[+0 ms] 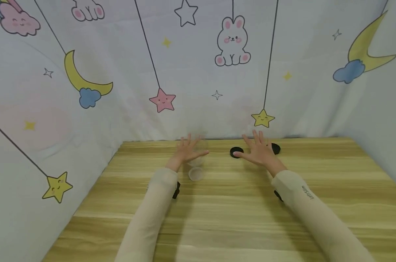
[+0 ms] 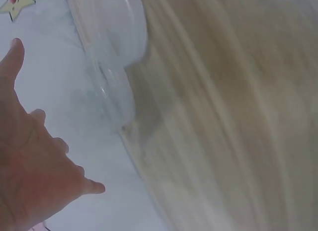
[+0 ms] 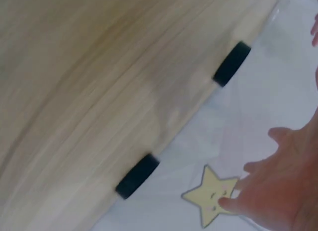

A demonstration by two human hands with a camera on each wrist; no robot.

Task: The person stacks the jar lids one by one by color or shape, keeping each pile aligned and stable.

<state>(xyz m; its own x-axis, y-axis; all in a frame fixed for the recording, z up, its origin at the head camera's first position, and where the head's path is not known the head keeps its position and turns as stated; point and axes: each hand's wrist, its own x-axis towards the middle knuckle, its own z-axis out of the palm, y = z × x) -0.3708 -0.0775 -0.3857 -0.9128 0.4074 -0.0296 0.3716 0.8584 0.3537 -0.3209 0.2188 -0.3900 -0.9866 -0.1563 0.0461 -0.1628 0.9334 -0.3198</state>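
Left hand (image 1: 186, 152) and right hand (image 1: 259, 152): fingers spread apart, gripping nothing — clear containers (image 1: 195, 174) want a low, light grasp.

The head camera looks forward and down from the near side, across the tabletop (image 1: 217, 218) to the backdrop (image 1: 191, 65). Both wrist views sit close and tilted, facing far; the left shares clear containers (image 1: 195, 174) with the head view, the right black discs (image 3: 137, 176).
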